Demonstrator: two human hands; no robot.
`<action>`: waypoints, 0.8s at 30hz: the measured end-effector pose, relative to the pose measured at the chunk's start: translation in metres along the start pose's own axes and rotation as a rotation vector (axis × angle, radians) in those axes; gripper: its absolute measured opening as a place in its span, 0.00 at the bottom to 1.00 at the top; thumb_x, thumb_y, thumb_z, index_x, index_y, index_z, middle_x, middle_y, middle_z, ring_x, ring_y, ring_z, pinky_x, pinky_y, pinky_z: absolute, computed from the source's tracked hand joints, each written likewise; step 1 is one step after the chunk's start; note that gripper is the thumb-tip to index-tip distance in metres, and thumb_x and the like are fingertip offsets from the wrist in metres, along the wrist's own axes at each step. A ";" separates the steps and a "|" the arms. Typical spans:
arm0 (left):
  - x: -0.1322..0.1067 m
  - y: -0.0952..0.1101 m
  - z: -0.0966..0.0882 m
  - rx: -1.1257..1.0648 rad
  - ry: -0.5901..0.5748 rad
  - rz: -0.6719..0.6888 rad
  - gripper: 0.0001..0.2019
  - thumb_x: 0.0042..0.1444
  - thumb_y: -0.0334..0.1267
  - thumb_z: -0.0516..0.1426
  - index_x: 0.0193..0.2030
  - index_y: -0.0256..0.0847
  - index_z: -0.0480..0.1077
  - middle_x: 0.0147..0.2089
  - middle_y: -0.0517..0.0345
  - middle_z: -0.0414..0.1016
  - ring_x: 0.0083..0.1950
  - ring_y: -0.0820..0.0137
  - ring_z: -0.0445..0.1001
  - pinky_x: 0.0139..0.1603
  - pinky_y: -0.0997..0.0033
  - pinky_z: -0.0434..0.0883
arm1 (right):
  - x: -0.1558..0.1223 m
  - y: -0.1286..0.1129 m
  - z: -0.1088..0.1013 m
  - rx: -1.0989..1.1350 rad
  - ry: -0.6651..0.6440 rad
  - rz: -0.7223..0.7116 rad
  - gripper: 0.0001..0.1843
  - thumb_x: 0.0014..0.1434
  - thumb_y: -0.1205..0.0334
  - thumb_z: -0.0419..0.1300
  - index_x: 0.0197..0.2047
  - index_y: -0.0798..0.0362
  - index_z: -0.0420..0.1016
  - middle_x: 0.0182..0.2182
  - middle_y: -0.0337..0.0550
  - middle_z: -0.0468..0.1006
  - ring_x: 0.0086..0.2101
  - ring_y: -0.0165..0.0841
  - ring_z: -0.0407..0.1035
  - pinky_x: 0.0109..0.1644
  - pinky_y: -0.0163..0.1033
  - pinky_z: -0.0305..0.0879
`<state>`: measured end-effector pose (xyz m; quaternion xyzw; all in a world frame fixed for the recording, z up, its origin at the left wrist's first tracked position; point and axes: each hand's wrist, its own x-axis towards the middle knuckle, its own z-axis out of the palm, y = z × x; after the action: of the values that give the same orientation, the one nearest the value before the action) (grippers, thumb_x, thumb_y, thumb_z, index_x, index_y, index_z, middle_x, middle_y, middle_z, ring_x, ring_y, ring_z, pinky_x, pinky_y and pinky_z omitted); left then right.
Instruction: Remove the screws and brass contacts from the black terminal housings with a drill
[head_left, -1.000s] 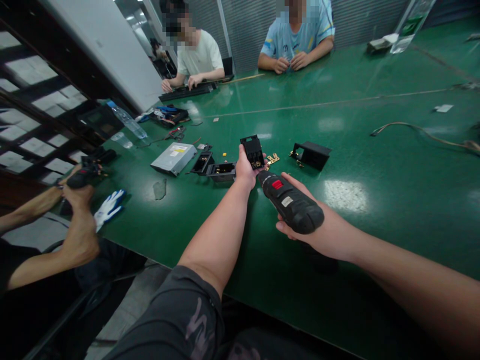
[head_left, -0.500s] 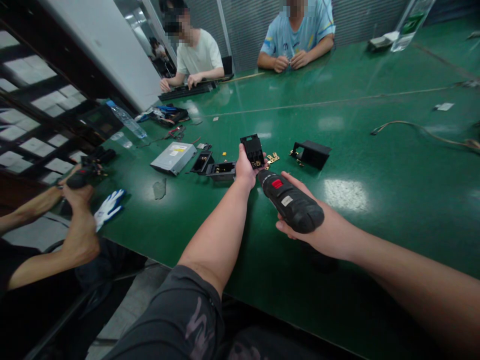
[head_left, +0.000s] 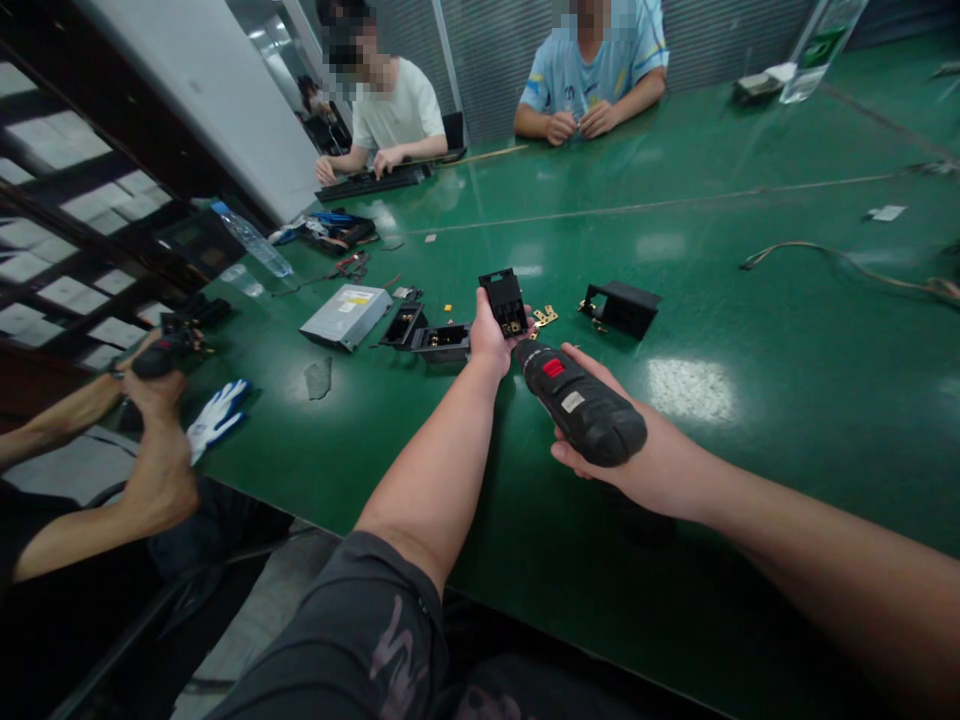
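Observation:
My left hand (head_left: 491,340) is closed round a black plastic housing (head_left: 503,298), held tilted up above the table, with brass contacts at its lower end. In my right hand (head_left: 637,455) is a black cordless drill (head_left: 581,405) with a red switch on top. Its front end points at the lower edge of the housing; the bit's tip is hidden. Brass pieces (head_left: 544,318) lie just right of my left hand. Two more black housings, one open box (head_left: 444,342) and a smaller one (head_left: 403,326), stand to the left. Another black housing (head_left: 622,308) lies on the right.
On the green table (head_left: 787,420) are a silver disc drive (head_left: 346,316), a grey scrap (head_left: 318,378), a white-blue glove (head_left: 217,418), a bottle (head_left: 253,238) and a cable (head_left: 847,262). A co-worker's hands (head_left: 154,375) hold a drill at the left. Two people sit across the table.
Almost nothing differs. The whole view has shifted very slightly, while both hands, the housing and the drill keep the same positions relative to each other.

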<state>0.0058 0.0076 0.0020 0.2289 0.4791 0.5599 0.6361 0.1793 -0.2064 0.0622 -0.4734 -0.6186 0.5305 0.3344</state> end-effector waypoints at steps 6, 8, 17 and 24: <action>0.001 -0.001 0.000 0.018 -0.023 0.017 0.40 0.78 0.73 0.49 0.61 0.38 0.86 0.38 0.49 0.89 0.36 0.64 0.88 0.44 0.66 0.84 | 0.000 0.001 0.000 -0.007 -0.003 -0.003 0.70 0.64 0.53 0.75 0.94 0.44 0.35 0.50 0.51 0.87 0.37 0.44 0.84 0.47 0.55 0.81; 0.000 0.000 0.001 0.010 -0.009 0.005 0.40 0.77 0.74 0.50 0.61 0.38 0.85 0.38 0.48 0.89 0.36 0.64 0.88 0.44 0.65 0.84 | 0.000 0.002 0.000 -0.003 -0.004 -0.009 0.70 0.64 0.53 0.75 0.94 0.45 0.34 0.50 0.51 0.88 0.38 0.44 0.84 0.47 0.54 0.81; 0.000 0.000 0.001 -0.017 0.007 -0.019 0.41 0.74 0.76 0.52 0.62 0.39 0.84 0.40 0.48 0.89 0.39 0.62 0.90 0.44 0.64 0.86 | 0.000 0.002 0.000 0.008 0.003 -0.018 0.69 0.64 0.55 0.76 0.94 0.43 0.36 0.48 0.49 0.88 0.38 0.45 0.84 0.46 0.54 0.82; -0.001 0.001 0.000 0.020 -0.013 0.006 0.40 0.77 0.73 0.49 0.62 0.38 0.85 0.41 0.47 0.90 0.40 0.63 0.90 0.45 0.65 0.85 | 0.000 0.002 0.000 0.004 -0.001 -0.009 0.70 0.64 0.54 0.75 0.94 0.43 0.35 0.49 0.49 0.88 0.37 0.44 0.84 0.45 0.54 0.81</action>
<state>0.0060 0.0069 0.0031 0.2403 0.4798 0.5557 0.6350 0.1802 -0.2065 0.0608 -0.4700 -0.6198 0.5302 0.3374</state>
